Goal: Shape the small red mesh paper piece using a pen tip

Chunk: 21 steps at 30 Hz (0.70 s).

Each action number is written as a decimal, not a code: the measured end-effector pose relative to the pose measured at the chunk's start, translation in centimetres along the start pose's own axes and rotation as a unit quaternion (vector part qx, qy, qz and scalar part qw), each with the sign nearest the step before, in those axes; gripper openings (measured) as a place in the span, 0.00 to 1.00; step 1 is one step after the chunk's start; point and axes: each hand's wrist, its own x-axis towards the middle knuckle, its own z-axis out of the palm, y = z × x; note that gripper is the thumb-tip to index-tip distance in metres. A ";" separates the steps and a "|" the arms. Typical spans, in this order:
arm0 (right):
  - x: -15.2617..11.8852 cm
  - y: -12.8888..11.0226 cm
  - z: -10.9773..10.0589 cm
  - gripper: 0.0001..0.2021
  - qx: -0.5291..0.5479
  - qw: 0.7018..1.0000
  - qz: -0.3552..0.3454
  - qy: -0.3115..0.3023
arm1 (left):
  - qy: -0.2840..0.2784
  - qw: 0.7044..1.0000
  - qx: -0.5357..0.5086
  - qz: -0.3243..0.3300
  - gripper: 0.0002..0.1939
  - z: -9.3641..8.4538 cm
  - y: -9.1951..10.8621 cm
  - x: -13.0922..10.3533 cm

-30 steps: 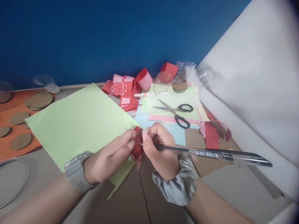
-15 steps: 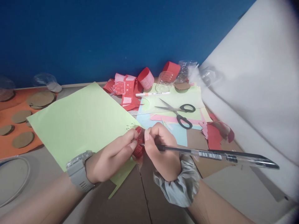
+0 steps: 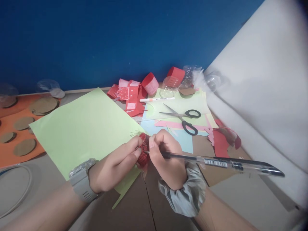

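Note:
Between my two hands, just below the middle of the view, is a small red piece (image 3: 143,155) with a dark dotted pattern. My left hand (image 3: 117,163) pinches it from the left, with a grey watch on the wrist. My right hand (image 3: 168,157) is closed at its right edge, and a black clear-bodied pen (image 3: 216,162) runs through that hand. The pen's tip touches or nearly touches the red piece, while its capped end points right. Behind my left hand lies a large light green sheet (image 3: 89,125). A grey scrunchie circles my right wrist.
Open black-handled scissors (image 3: 184,115) and an orange-white marker (image 3: 157,99) lie on coloured papers. Red paper shapes (image 3: 132,96), clear plastic cups (image 3: 169,86) and white fluff stand near the blue wall. At left, cardboard discs (image 3: 24,147) rest on orange paper (image 3: 14,157). A white panel (image 3: 264,80) rises right.
The whole scene sits slightly lower in view. Both hands keep the same hold, and the pen's far end has shifted slightly left.

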 end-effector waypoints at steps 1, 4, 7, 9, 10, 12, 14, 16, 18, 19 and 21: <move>0.0 0.0 0.0 0.13 0.000 1.000 0.001 -0.002 | 0.000 1.000 -0.003 -0.001 0.13 0.0 0.0 0.0; 0.0 -0.1 0.0 0.13 -0.013 1.000 -0.002 0.003 | -0.002 1.000 -0.013 -0.007 0.14 0.1 -0.1 0.0; 0.1 -0.1 -0.1 0.13 -0.026 1.000 -0.005 0.006 | -0.001 1.000 -0.020 -0.011 0.14 0.2 -0.1 0.0; 0.1 -0.1 -0.1 0.13 -0.025 1.000 -0.005 0.004 | 0.004 1.000 -0.020 -0.011 0.13 0.2 -0.1 0.0; 0.1 -0.1 -0.1 0.13 -0.024 1.000 -0.006 0.005 | 0.007 1.000 -0.020 -0.012 0.13 0.2 -0.1 0.0; 0.1 -0.1 -0.1 0.12 -0.027 1.000 -0.009 0.008 | 0.003 1.000 -0.019 -0.018 0.13 0.2 0.0 0.0; 0.1 0.0 -0.1 0.12 -0.026 1.000 -0.010 0.006 | 0.001 1.000 -0.017 -0.025 0.14 0.2 0.1 0.0; 0.1 0.0 -0.1 0.13 -0.020 1.000 -0.006 -0.001 | 0.003 1.000 -0.012 -0.028 0.14 0.2 0.2 0.0; 0.1 0.1 -0.1 0.13 -0.016 1.000 -0.006 -0.005 | 0.006 1.000 -0.007 -0.030 0.14 0.2 0.2 0.0; 0.1 0.1 -0.1 0.13 -0.018 1.000 -0.007 -0.004 | 0.007 1.000 -0.006 -0.030 0.14 0.2 0.2 0.1; 0.0 0.2 -0.1 0.13 -0.022 1.000 -0.011 -0.001 | 0.010 1.000 -0.006 -0.028 0.14 0.2 0.2 0.1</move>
